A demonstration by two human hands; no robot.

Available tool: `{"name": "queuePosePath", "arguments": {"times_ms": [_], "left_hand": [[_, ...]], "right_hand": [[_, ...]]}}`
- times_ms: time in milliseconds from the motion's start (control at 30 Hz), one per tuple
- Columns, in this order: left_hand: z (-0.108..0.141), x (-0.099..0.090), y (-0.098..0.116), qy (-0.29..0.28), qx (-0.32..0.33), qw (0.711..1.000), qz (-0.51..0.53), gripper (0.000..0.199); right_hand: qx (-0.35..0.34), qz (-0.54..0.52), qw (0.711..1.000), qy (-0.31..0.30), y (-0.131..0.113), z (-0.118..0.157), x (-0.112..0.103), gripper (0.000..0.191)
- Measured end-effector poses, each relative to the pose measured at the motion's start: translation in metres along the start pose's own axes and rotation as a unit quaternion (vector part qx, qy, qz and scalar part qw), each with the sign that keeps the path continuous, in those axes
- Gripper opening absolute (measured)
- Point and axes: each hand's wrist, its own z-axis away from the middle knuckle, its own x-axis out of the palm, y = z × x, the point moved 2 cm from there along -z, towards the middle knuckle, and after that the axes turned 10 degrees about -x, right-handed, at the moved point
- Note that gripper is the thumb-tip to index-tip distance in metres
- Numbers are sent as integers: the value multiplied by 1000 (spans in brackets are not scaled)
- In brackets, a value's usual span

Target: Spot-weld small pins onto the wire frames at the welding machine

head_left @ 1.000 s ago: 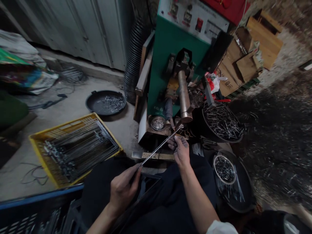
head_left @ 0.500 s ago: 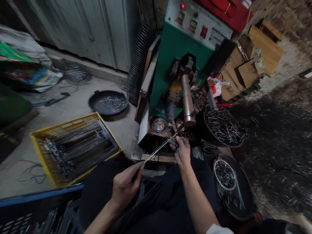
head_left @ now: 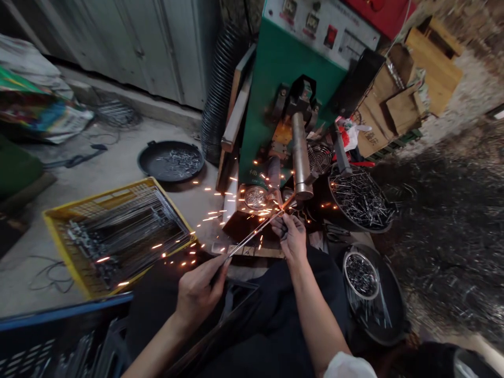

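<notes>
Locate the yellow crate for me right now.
In the head view, the yellow crate is at the left on the floor, just below the round dark pan and left of the person's left hand.

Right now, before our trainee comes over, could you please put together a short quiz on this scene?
1. Which hand is nearer the sparks?
2. True or false: the workpiece runs from the left hand toward the machine.
3. As the picture shows it, where does the yellow crate stand?
A) To the right of the machine
B) To the left of the machine
C) On top of the machine

Key:
1. The right hand.
2. True.
3. B.
</notes>
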Motion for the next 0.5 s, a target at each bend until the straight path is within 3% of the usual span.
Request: {"name": "queuePosePath", "arguments": {"times_ms": [267, 500], "left_hand": [[-21, 12, 3, -8, -7, 1000, 24, 11], [-39, 13, 3, -16, -16, 999, 22, 14]], "right_hand": [[-35, 39, 999, -8, -3, -16, -18, 37], [-88, 55, 994, -23, -9, -22, -16, 37]]}}
